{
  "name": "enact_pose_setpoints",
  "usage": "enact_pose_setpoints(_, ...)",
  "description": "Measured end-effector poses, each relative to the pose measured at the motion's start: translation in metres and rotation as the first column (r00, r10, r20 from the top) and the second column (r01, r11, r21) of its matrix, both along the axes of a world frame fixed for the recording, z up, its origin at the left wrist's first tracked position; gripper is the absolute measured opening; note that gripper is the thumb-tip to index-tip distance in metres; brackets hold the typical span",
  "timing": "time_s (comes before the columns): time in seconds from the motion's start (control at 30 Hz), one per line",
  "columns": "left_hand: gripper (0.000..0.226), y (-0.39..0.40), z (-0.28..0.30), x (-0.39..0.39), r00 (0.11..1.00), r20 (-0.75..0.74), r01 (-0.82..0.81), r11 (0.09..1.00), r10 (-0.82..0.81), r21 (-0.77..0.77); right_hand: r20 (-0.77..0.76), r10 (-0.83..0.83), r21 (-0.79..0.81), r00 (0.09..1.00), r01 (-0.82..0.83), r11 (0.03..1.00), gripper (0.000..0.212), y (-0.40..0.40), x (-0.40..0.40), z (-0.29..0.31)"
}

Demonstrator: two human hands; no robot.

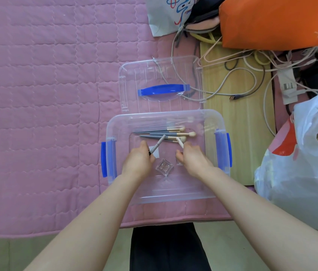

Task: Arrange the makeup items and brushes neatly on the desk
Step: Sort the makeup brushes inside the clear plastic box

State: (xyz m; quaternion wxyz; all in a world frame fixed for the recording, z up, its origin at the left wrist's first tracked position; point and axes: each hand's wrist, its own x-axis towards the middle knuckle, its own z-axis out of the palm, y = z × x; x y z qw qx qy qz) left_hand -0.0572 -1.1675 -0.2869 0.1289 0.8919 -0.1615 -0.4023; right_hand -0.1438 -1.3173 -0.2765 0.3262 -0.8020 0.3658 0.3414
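Clear plastic storage box (166,190) with blue side latches (106,161) sat on the pink quilted mat (46,94), and both hands were down inside it. Left hand (137,160) had its fingers curled around a grey pencil-like stick (157,145), which angled up and away from the palm toward the brushes. Right hand (193,157) pinched a slim white stick (180,142) between thumb and fingertips, its far end reaching up against the brush heads. Behind both hands, against the far side of the box floor, a small cluster of makeup brushes (166,133) lay roughly parallel, grey handles to the left, cream bristle heads to the right. Between the two hands, on the box floor, a small clear square case (163,166) with pinkish contents lay tilted on a corner. A white slip (155,152) showed just under the grey stick. Beyond the box lay its transparent lid (162,83) with a blue handle (164,89), flat on the mat. To the right, tangled cables (242,75) ran across a wooden board (240,133), with an orange bag (279,20) and a white plastic bag (310,153) nearby.
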Motion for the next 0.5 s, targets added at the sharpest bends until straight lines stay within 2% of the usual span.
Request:
enact_pose_setpoints(0.1,0.015,0.004,0.003,-0.006,0.992,-0.048,-0.123,0.991,0.121,-0.053,0.034,0.065,0.075,0.997,-0.068,0.995,0.026,0.006,-0.004,-0.001)
enact_pose_setpoints(0.27,0.009,0.009,0.003,-0.012,0.981,-0.077,-0.185,0.981,0.180,-0.060,0.056,0.080,0.150,0.995,-0.088,0.985,0.016,0.017,-0.003,-0.001)
enact_pose_setpoints(0.5,0.009,0.004,0.002,-0.011,0.964,-0.132,-0.231,0.973,0.233,0.026,0.028,0.085,0.086,0.996,-0.087,0.992,0.016,0.025,0.005,-0.008)
